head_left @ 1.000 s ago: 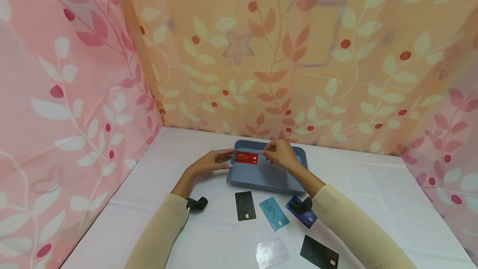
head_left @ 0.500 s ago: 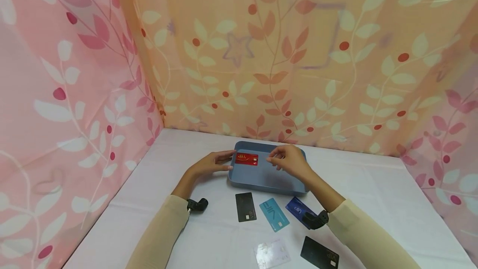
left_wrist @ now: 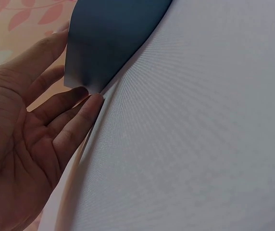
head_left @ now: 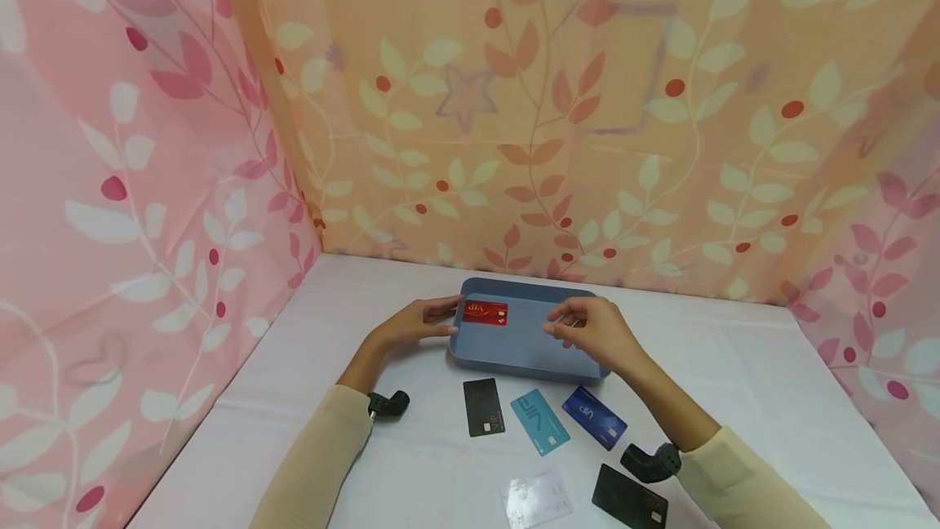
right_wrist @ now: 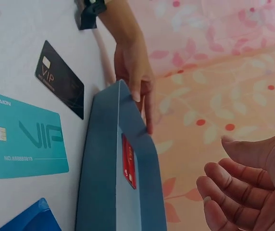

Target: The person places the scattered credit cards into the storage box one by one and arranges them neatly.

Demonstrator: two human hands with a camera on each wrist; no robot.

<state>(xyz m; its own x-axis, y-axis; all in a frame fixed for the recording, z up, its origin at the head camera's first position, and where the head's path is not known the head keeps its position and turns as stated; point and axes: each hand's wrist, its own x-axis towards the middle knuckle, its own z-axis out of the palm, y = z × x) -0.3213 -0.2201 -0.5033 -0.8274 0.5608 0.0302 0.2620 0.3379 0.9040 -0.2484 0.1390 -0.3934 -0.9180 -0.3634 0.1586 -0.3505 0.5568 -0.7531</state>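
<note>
- My left grip [head_left: 419, 322] rests at the nine o'clock end of the blue-grey tray [head_left: 517, 349], fingers stretched out, fingertips against the wall; it looks like steadying to me, not carrying.
- My right grip [head_left: 596, 331] hangs over the tray's three o'clock end, fingers loosely curved and holding nothing. It is well apart from the red card.
- Done, as I judge it: one card is in the tray. The red card [head_left: 485, 313] lies flat at about ten o'clock on the tray floor, near the end wall; I cannot tell if it touches that wall.
- Left, by my reading: five cards lie on the table [head_left: 411, 455], outside the tray.
- From the tray's centre, a black card [head_left: 484, 407] lies at seven o'clock, a light blue card [head_left: 539, 421] at six and a dark blue card [head_left: 595, 417] at five, all near the tray.
- Farther out, a clear card [head_left: 536, 499] lies at six o'clock and a second black card [head_left: 630, 496] at five.
- With one card in and five out, I take this as an early stage; most of the tray floor shows bare.
</note>
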